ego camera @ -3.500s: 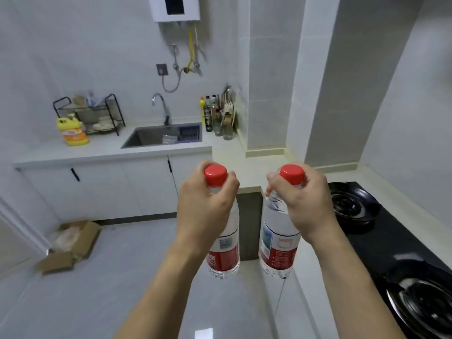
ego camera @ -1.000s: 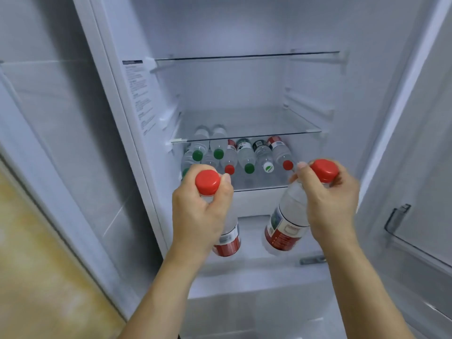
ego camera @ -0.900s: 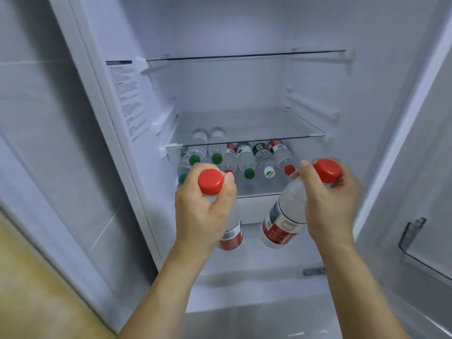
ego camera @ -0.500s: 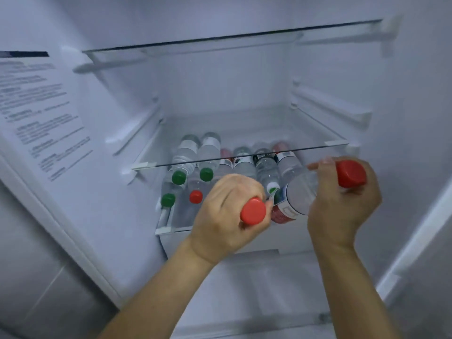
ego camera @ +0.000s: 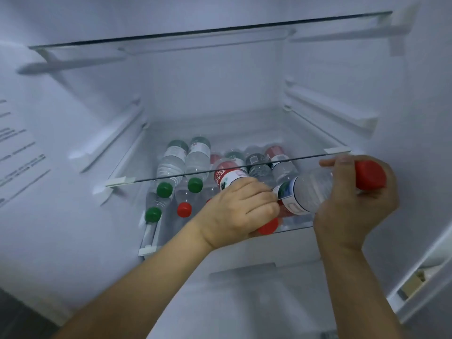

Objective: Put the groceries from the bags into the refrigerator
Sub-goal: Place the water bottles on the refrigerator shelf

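Note:
I look into the open refrigerator [ego camera: 220, 89]. My left hand [ego camera: 239, 211] grips a red-capped water bottle [ego camera: 228, 176] lying flat, its base pushed in among the bottles under the glass shelf [ego camera: 244, 167]. My right hand [ego camera: 352, 204] holds a second red-capped water bottle [ego camera: 310, 189] by its neck, tilted, base pointing left into the same compartment, cap [ego camera: 370, 174] outside on the right. Several stored bottles with green [ego camera: 164, 190] and red caps [ego camera: 184, 209] lie in rows on the lower shelf.
An upper glass shelf [ego camera: 210, 33] spans the top with nothing on it. The refrigerator's left wall carries a printed label [ego camera: 17, 152]. A drawer front [ego camera: 244, 267] sits below the bottle shelf. A door bin [ego camera: 415, 282] shows at the lower right.
Both hands have moved deeper into the refrigerator. The left bottle has slid further in among the stored bottles, and the right bottle's base has entered the compartment. The view has come closer.

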`<state>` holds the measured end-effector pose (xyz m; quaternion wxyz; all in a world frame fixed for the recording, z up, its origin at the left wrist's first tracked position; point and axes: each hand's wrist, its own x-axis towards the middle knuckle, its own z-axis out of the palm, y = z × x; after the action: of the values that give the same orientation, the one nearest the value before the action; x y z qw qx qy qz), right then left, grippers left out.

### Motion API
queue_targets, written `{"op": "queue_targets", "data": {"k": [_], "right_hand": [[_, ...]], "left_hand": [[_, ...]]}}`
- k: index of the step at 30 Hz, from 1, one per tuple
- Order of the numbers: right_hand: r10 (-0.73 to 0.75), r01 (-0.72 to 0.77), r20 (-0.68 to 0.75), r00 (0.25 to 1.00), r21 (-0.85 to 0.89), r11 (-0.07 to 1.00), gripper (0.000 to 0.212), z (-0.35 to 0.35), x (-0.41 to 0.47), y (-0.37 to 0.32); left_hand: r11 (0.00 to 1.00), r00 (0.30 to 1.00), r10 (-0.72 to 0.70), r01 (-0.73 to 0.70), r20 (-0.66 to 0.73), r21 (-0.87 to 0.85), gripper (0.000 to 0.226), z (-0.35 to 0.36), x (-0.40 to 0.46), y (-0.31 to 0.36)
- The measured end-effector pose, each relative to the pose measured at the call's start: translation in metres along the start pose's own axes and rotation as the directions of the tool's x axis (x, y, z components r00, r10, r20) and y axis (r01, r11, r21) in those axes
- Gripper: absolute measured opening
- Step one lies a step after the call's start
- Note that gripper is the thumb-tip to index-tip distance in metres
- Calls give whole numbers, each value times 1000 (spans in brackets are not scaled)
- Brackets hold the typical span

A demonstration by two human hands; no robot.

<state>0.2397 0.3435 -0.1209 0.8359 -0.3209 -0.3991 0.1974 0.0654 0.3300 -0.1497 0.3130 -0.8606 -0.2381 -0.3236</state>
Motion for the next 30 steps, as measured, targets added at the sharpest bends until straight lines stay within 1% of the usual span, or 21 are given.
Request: {"op": "queue_targets", "data": {"k": [2,3,5,6,7,9,10,11,13,15,17,18,19,21,22,23,24,25,27,30], "right_hand": [[6,-6,-20,1000,-5,1000,13,0,3,2],[6,-6,-28,1000,-8,1000,14,0,3,2],[2,-2,-26,1000,-16,1000,15,0,3,3],[3,-3,-19,1000,-10,1000,16,0,3,4],[6,-6,-11,1000,4,1000,15,0,3,4],[2,-2,-2,1000,31,1000,12,1,2,5],[0,0,-1,1000,37,999,11,3,2,5],[2,-2,0,1000,44,999,11,3,2,5],[11,-11,4,1000,62,998,9,5,1,5],[6,-6,9,1000,58,998,9,6,0,6],[-4,2,25,1000,50,999,9,6,-1,6],[-6,5,33,999,50,999,10,5,-1,7],[-10,9,36,999,48,999,11,4,-1,7],[-20,18,39,999,44,999,11,3,-1,8],[-26,24,43,999,48,999,11,3,-2,8],[-32,29,48,998,58,998,10,3,-4,7],[-38,34,54,998,71,997,9,3,-6,6],[-50,45,60,997,81,996,8,3,-8,5],[-98,90,80,992,90,992,6,4,-12,4],[-183,169,132,974,109,979,2,2,-13,4]], "left_hand": [[999,998,-9,6,56,51,27,7,-14,-14],[997,993,-32,23,111,78,28,10,-22,-22],[984,963,-130,97,234,148,35,12,-35,-36],[972,943,-197,153,267,179,39,12,-40,-41],[955,925,-269,218,270,202,39,12,-44,-45],[912,887,-390,335,247,238,30,13,-45,-50],[882,863,-446,379,238,278,25,16,-45,-53],[844,832,-504,417,233,337,24,19,-44,-55],[774,757,-600,468,258,426,36,29,-39,-60],[731,676,-665,499,319,466,50,37,-29,-59],[685,597,-717,510,359,520,53,37,-15,-54],[677,568,-729,523,381,517,52,33,-9,-49],[695,552,-719,549,423,464,53,29,-4,-43],[743,545,-628,632,555,220,64,18,5,-28],[749,560,-565,657,606,92,71,14,11,-19],[748,588,-521,664,619,-2,76,13,18,-11],[741,614,-508,669,603,-57,80,13,24,-4],[731,631,-521,678,574,-82,80,15,28,-1],[721,654,-560,687,509,-89,73,19,33,-3],[780,698,-548,625,462,-19,66,21,38,-8]]}}
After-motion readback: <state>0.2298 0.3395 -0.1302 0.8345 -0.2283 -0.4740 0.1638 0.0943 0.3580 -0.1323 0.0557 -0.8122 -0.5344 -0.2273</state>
